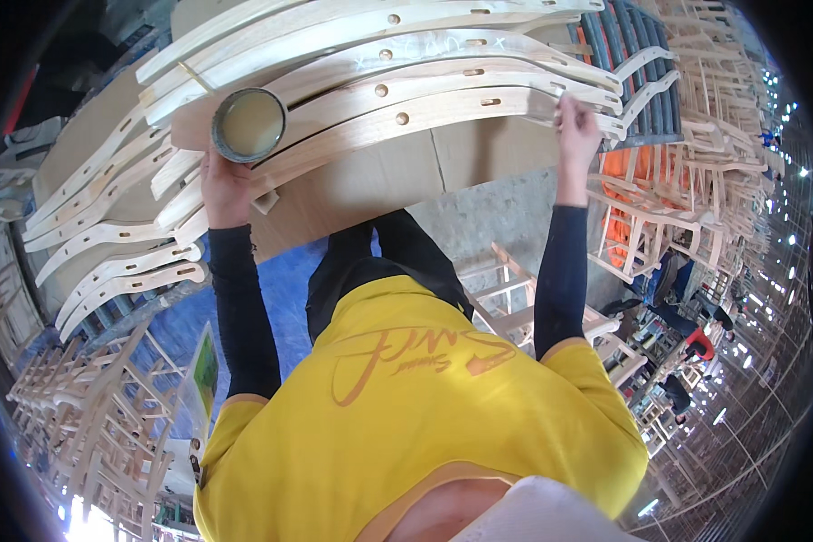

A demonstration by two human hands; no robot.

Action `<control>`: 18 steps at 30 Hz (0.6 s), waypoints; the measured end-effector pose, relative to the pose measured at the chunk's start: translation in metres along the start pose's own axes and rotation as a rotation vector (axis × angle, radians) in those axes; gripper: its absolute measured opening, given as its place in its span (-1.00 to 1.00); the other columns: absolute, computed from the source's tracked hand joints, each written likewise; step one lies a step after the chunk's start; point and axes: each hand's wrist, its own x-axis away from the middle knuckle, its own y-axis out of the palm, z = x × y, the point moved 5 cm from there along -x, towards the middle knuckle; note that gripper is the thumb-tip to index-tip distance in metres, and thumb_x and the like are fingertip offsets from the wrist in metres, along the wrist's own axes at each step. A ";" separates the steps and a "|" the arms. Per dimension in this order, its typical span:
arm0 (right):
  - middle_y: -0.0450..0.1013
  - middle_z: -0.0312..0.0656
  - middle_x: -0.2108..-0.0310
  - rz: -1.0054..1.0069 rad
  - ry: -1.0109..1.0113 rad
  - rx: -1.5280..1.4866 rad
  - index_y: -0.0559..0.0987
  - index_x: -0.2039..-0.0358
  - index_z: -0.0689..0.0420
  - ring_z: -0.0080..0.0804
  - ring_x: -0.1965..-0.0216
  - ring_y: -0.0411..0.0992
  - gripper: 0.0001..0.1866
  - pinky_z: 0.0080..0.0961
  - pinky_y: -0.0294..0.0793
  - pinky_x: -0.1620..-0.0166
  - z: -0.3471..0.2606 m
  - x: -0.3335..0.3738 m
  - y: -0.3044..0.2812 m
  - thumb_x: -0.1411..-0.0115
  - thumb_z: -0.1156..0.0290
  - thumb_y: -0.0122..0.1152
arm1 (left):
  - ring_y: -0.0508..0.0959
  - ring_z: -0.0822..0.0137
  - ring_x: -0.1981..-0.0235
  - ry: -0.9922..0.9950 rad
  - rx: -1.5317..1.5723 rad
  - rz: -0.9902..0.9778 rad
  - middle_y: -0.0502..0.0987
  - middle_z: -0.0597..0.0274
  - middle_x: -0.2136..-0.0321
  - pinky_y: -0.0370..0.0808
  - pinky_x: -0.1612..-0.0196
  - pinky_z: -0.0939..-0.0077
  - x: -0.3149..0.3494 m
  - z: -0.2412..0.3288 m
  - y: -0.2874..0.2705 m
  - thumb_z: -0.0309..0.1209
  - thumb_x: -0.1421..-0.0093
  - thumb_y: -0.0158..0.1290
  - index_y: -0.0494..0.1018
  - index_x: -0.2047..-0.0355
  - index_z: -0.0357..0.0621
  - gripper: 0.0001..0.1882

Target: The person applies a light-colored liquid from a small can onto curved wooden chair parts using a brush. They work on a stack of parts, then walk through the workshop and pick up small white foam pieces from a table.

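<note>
Left hand (227,188) gripped cup (217,128), 11 o'clock | right hand (579,134) curled by wood (443,110), 2 o'clock, couldn't tell if holding | wood lay 12 o'clock | tipped cup could have spilled goo (253,123)

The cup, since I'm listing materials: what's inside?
The cup holds a pale tan substance, apparently liquid. It covers the bottom, so anything beneath its surface can't be seen.

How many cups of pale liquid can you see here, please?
1: the cup held in the left hand, beside the curved wooden pieces; others may be hidden.
</note>
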 end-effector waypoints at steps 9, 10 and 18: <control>0.58 -0.29 0.40 -0.226 0.383 -0.015 0.56 0.20 0.19 -0.62 0.48 0.50 -0.81 -0.68 0.39 0.47 0.130 0.110 0.038 -0.20 0.40 0.20 | 0.53 0.30 0.07 0.039 -0.070 -0.084 0.49 0.17 0.07 0.54 0.06 0.31 0.013 0.005 0.031 -0.30 -0.36 -0.18 0.36 0.01 -0.25 -0.68; 0.58 -0.29 0.40 -0.251 0.402 -0.022 0.58 0.22 0.18 -0.61 0.47 0.51 -0.82 -0.65 0.41 0.45 0.140 0.111 0.051 -0.19 0.40 0.21 | 0.53 0.30 0.07 0.056 -0.065 -0.082 0.49 0.18 0.07 0.54 0.06 0.32 0.024 0.010 0.037 -0.31 -0.35 -0.17 0.36 0.02 -0.25 -0.69; 0.50 -0.30 0.56 -0.596 0.200 0.148 0.61 0.27 0.17 -0.56 0.53 0.41 -0.77 -0.56 0.37 0.43 0.147 0.106 0.118 -0.20 0.27 0.18 | 0.50 0.30 0.05 0.292 -0.003 0.173 0.45 0.15 0.00 0.51 0.03 0.31 0.127 0.016 0.001 -0.32 -0.34 -0.17 0.30 -0.08 -0.22 -0.64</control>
